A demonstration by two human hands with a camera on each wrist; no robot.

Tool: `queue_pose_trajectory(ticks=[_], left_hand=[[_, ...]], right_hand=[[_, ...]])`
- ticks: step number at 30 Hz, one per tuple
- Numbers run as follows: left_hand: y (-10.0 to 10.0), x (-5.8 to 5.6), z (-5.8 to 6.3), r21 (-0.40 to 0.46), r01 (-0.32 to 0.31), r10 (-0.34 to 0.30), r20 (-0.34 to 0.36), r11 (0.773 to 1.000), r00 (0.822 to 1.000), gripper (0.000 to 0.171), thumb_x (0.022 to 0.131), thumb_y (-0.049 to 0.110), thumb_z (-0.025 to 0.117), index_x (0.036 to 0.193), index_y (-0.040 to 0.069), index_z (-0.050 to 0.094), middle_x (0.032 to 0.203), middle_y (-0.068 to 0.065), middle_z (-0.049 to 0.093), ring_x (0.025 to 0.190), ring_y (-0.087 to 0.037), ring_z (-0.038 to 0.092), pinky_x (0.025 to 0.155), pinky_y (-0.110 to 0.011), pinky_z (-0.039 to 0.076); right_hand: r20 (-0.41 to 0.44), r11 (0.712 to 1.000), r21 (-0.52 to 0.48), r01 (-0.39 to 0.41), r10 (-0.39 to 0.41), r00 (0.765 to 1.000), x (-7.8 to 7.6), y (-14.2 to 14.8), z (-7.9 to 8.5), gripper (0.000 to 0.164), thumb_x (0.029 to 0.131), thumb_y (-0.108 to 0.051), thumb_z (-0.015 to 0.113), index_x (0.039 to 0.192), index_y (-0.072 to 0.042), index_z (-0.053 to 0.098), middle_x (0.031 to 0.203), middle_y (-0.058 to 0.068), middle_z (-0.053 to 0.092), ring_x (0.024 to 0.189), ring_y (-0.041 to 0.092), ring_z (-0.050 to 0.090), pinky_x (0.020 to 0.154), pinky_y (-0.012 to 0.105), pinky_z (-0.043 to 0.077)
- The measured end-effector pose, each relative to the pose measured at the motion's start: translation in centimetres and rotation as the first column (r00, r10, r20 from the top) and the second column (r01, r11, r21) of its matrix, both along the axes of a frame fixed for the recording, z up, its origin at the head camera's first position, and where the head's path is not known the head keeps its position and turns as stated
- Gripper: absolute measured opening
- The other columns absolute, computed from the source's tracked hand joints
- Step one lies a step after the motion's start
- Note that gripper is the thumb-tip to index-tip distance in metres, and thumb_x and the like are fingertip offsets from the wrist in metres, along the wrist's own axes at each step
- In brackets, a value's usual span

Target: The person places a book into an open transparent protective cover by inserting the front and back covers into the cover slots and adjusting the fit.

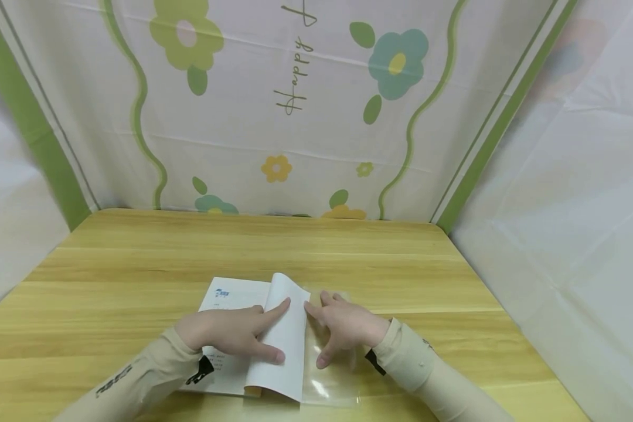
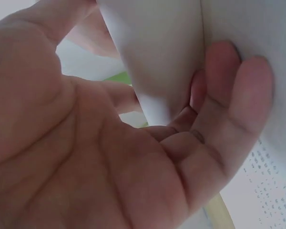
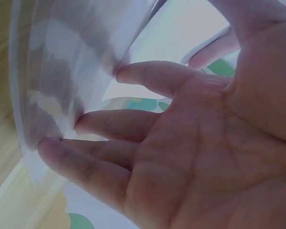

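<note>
A book (image 1: pixel 229 378) with printed text lies on the table, its white cover (image 1: pixel 293 328) bent up and over to the right. My left hand (image 1: pixel 232 331) lies across the book, thumb and index finger stretched out on the white cover. The left wrist view shows the other fingers (image 2: pixel 251 95) gently bent against a page. To the right is a clear plastic sheet (image 1: pixel 329 392) that meets the cover's edge. With fingers spread, my right hand (image 1: pixel 345 325) rests on this sheet. Its fingertips (image 3: pixel 51 148) touch the plastic in the right wrist view.
The wood-grain table (image 1: pixel 137 258) extends around the book on all sides. A floral curtain (image 1: pixel 316 135) hangs along the back edge, and pale fabric walls (image 1: pixel 569 234) stand at both sides.
</note>
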State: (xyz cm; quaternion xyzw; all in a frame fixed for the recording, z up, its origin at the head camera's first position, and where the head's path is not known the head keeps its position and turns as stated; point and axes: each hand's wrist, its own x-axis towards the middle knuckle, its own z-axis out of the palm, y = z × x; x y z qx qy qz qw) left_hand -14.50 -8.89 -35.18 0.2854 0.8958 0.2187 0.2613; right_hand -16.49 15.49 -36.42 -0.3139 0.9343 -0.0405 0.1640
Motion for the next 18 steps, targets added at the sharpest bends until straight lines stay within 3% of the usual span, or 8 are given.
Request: queue_pose_trajectory(ticks=[6,18], left_hand=[[0.20,-0.05,-0.33,-0.016,-0.020,0.020,-0.015,1.000,1.000,0.101,0.083,0.059,0.070,0.158,0.013,0.019,0.122,-0.017,0.053,0.100,-0.015,0.052,0.092,-0.039,0.044],[0.52,0.34,-0.26,-0.030,-0.063,0.061,-0.059,0.998,0.996,0.102,0.080,0.055,0.076,0.157,0.012,0.025,0.119,-0.020,0.054,0.097,-0.020,0.054,0.090,-0.044,0.045]], right_hand=[[0.007,1.000,0.000,0.003,-0.003,1.000,-0.10,0.05,-0.08,0.109,0.062,-0.048,0.090,0.151,-0.012,0.040,0.143,0.022,0.040,0.131,0.044,0.038,0.094,0.051,0.048],[-0.003,1.000,0.005,0.005,-0.005,1.000,-0.11,0.08,-0.03,0.109,0.062,-0.048,0.091,0.151,-0.012,0.040,0.148,0.025,0.036,0.133,0.046,0.036,0.097,0.053,0.045]])
